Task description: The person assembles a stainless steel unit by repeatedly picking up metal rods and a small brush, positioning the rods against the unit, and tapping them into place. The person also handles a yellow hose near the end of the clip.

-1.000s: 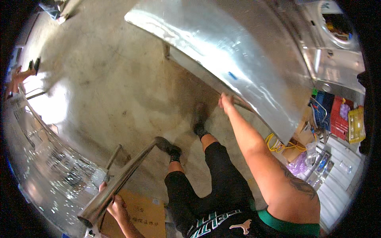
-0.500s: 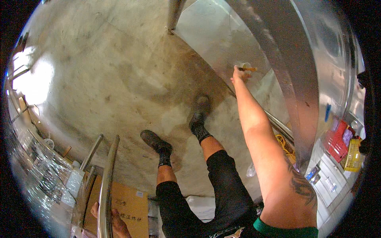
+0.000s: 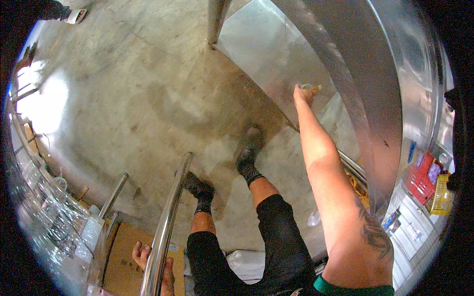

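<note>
My left hand (image 3: 142,255) is at the lower left, its fingers curled round a shiny metal tube (image 3: 170,224); part of the hand is hidden behind it. The tube leans, with its upper end just by my left shoe (image 3: 198,187). My right arm stretches far forward. At its end my right hand (image 3: 303,94) is closed on a small thing (image 3: 316,89) with a brownish-orange strip and a pale rounded part, too small to name. It is over a smooth grey metal sheet (image 3: 261,37), beside a large metal panel (image 3: 365,98).
A metal post (image 3: 216,22) stands at the top. Another tube (image 3: 114,195), a cardboard box (image 3: 129,241) and a plastic-wrapped stack (image 3: 49,222) are at the left. Red (image 3: 420,182) and yellow baskets (image 3: 441,195) sit at the right. Another person's foot (image 3: 75,16) shows top left.
My left hand and the tube have moved right, and the tube's end now overlaps my left shoe. My right hand has shifted slightly right. Another person's foot has come into view.
</note>
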Demonstrator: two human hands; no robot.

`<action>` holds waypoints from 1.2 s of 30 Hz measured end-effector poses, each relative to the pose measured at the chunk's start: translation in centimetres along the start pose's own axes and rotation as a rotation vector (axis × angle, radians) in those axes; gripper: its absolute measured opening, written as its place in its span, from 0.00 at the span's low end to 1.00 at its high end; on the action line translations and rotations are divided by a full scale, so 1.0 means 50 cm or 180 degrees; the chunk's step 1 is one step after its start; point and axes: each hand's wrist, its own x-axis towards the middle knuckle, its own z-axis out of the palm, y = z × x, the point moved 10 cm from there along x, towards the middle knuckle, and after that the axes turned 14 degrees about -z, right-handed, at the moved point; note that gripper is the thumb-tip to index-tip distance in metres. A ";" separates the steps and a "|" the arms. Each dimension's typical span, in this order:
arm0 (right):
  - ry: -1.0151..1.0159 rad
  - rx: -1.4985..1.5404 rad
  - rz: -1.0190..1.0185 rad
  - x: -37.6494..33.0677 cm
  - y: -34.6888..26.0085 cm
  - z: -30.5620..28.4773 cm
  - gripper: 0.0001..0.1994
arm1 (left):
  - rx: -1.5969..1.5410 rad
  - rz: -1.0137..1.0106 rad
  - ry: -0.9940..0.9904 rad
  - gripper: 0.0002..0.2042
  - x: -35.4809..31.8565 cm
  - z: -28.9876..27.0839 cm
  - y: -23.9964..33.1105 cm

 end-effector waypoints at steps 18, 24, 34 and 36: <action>0.0562 -0.0571 -0.1352 -0.114 -0.035 -0.147 0.29 | -0.0043 0.0370 0.0215 0.21 -0.009 0.045 -0.271; 0.0403 -0.0618 -0.1280 -0.182 0.009 -0.207 0.22 | -0.0261 0.0243 0.0053 0.25 0.037 0.039 -0.222; -0.0272 -0.1689 -0.1528 -0.096 -0.035 -0.146 0.14 | -0.0953 -0.0328 0.0009 0.30 0.047 0.047 -0.068; -0.0267 -0.1807 -0.1496 -0.075 -0.034 -0.131 0.14 | -0.1120 -0.0484 -0.0106 0.33 0.043 0.056 -0.071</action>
